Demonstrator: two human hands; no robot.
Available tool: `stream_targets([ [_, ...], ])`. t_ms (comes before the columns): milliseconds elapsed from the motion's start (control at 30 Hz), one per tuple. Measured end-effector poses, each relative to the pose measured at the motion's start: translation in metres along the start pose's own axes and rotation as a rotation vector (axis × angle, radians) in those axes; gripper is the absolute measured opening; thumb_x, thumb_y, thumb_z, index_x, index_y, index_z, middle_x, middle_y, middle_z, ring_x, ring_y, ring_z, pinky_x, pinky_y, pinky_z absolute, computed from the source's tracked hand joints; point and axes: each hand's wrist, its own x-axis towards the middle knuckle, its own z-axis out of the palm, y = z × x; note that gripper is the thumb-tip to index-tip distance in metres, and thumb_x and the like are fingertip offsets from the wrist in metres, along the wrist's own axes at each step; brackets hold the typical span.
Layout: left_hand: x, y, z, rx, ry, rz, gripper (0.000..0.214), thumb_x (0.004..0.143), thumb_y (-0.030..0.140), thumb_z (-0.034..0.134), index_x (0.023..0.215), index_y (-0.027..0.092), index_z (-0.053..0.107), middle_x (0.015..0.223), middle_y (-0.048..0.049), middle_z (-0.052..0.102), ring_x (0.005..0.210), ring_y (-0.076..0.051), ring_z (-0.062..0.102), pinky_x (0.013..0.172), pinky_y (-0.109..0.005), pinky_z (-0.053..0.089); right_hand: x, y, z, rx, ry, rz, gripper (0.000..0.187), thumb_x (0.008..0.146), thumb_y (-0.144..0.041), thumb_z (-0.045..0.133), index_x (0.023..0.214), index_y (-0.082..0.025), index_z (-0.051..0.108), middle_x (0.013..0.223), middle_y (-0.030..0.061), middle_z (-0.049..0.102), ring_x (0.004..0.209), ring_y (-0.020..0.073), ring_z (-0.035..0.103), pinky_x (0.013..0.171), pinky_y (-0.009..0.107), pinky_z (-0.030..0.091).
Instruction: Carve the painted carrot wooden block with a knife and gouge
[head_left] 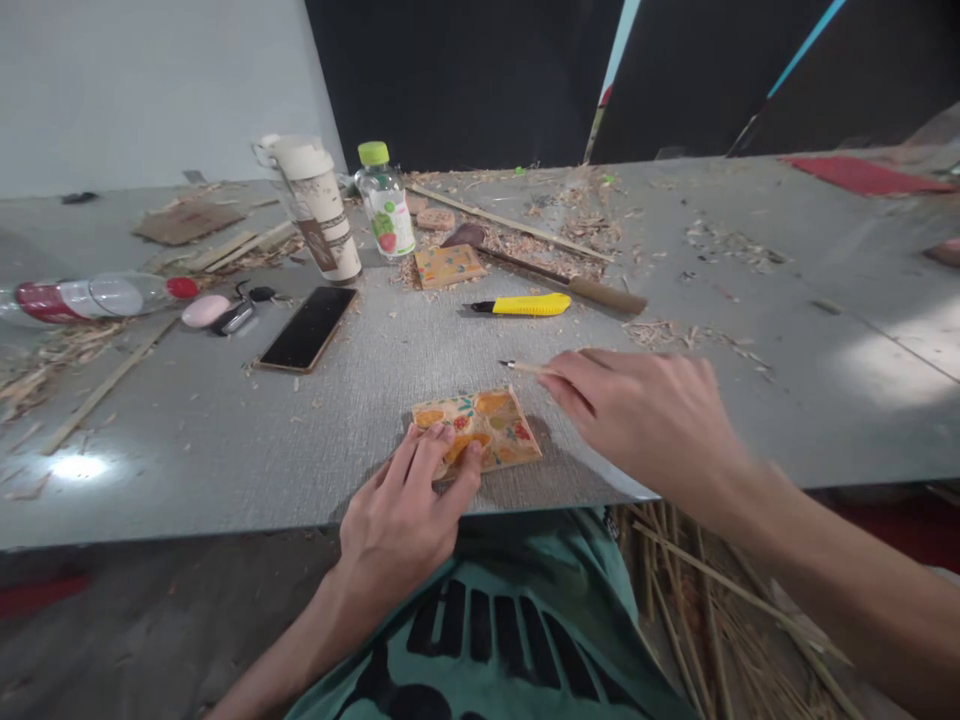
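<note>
My left hand (409,505) lies over the left part of a small flat board (504,420) with a colourful fruit pattern, at the table's near edge. Its fingertips and thumb press on the top and hold the board against the table. In my right hand (645,405), a slim pen-shaped craft knife (526,367) with a pale handle is pinched, its dark metal tip pointing left. The tip is above the table just beyond the board, apart from it. A yellow box cutter (531,305) lies farther back, and behind it a second patterned piece (450,266).
Left of centre stand a white tumbler (319,210) and a green-capped bottle (387,205), with a phone (307,328) before them. A red-capped bottle (112,297) lies far left. A long wooden-handled tool (600,292) lies behind the cutter. Shavings (585,225) litter the back.
</note>
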Motion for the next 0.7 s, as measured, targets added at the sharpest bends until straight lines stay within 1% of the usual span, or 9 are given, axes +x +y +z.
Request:
stream_targets([
  [100, 0.000, 0.000, 0.000, -0.006, 0.001, 0.011, 0.056, 0.077, 0.001, 0.059, 0.129, 0.016, 0.069, 0.119, -0.0178, 0.073, 0.114, -0.034, 0.076, 0.086, -0.046, 0.071, 0.000, 0.003, -0.003, 0.098, -0.083, -0.159, 0.035, 0.110, -0.032, 0.049, 0.090, -0.023, 0.076, 0.075, 0.0007, 0.078, 0.055, 0.0156, 0.063, 0.052, 0.032, 0.016],
  [133, 0.000, 0.000, 0.000, -0.008, 0.003, 0.009, 0.055, 0.077, 0.001, 0.059, 0.129, 0.016, 0.070, 0.119, -0.0178, 0.073, 0.115, -0.035, 0.075, 0.086, -0.046, 0.071, 0.000, 0.005, -0.003, 0.087, -0.103, -0.162, 0.035, 0.110, -0.031, 0.050, 0.090, -0.023, 0.076, 0.074, 0.0008, 0.077, 0.053, 0.0154, 0.062, 0.052, 0.032, 0.015],
  [233, -0.001, 0.000, 0.000, -0.006, 0.002, -0.006, 0.053, 0.078, 0.003, 0.060, 0.128, 0.016, 0.070, 0.119, -0.0172, 0.074, 0.115, -0.035, 0.075, 0.085, -0.046, 0.072, -0.001, 0.008, -0.003, -0.013, -0.030, 0.006, 0.036, 0.110, -0.031, 0.048, 0.091, -0.020, 0.077, 0.076, 0.0041, 0.078, 0.052, 0.0152, 0.059, 0.052, 0.033, 0.013],
  [267, -0.001, 0.000, -0.001, -0.002, -0.001, -0.009, 0.053, 0.078, 0.003, 0.060, 0.128, 0.016, 0.070, 0.118, -0.0168, 0.074, 0.114, -0.035, 0.075, 0.084, -0.045, 0.072, -0.001, 0.008, -0.003, 0.000, -0.020, 0.007, 0.037, 0.111, -0.032, 0.048, 0.092, -0.020, 0.077, 0.078, 0.0044, 0.078, 0.053, 0.0152, 0.060, 0.052, 0.033, 0.014],
  [367, -0.001, 0.000, -0.001, 0.004, -0.006, -0.003, 0.052, 0.078, 0.003, 0.059, 0.128, 0.017, 0.070, 0.118, -0.0166, 0.074, 0.114, -0.034, 0.075, 0.082, -0.044, 0.072, 0.000, 0.007, -0.002, 0.111, -0.120, -0.150, 0.037, 0.111, -0.034, 0.048, 0.092, -0.022, 0.077, 0.077, 0.0021, 0.078, 0.056, 0.0148, 0.061, 0.053, 0.033, 0.016],
  [500, 0.000, 0.000, -0.001, 0.006, 0.005, -0.003, 0.052, 0.080, 0.003, 0.059, 0.129, 0.017, 0.070, 0.119, -0.0168, 0.074, 0.114, -0.033, 0.075, 0.089, -0.045, 0.071, 0.002, 0.006, -0.002, 0.066, -0.013, -0.037, 0.042, 0.113, -0.036, 0.045, 0.089, -0.021, 0.077, 0.075, 0.0038, 0.076, 0.057, 0.0150, 0.059, 0.054, 0.033, 0.016],
  [600, 0.001, 0.000, -0.001, 0.007, 0.004, -0.004, 0.051, 0.081, 0.002, 0.059, 0.128, 0.017, 0.070, 0.118, -0.0159, 0.075, 0.114, -0.032, 0.075, 0.087, -0.043, 0.071, 0.001, 0.008, -0.002, 0.140, -0.076, -0.158, 0.038, 0.111, -0.035, 0.048, 0.090, -0.023, 0.077, 0.075, 0.0015, 0.076, 0.056, 0.0143, 0.058, 0.054, 0.033, 0.017],
  [633, 0.001, 0.000, -0.001, 0.006, 0.003, -0.006, 0.050, 0.081, 0.003, 0.059, 0.128, 0.017, 0.070, 0.118, -0.0159, 0.074, 0.115, -0.032, 0.075, 0.086, -0.042, 0.071, 0.000, 0.009, -0.002, 0.121, -0.100, -0.161, 0.038, 0.111, -0.034, 0.048, 0.090, -0.023, 0.077, 0.074, 0.0017, 0.076, 0.054, 0.0146, 0.057, 0.053, 0.033, 0.016],
  [700, 0.001, 0.001, -0.001, 0.003, 0.007, -0.008, 0.049, 0.082, 0.004, 0.059, 0.128, 0.017, 0.070, 0.117, -0.0160, 0.074, 0.114, -0.033, 0.075, 0.086, -0.043, 0.071, -0.002, 0.011, -0.001, 0.038, -0.042, -0.053, 0.040, 0.112, -0.033, 0.046, 0.088, -0.021, 0.076, 0.073, 0.0032, 0.075, 0.053, 0.0151, 0.056, 0.053, 0.033, 0.015],
])
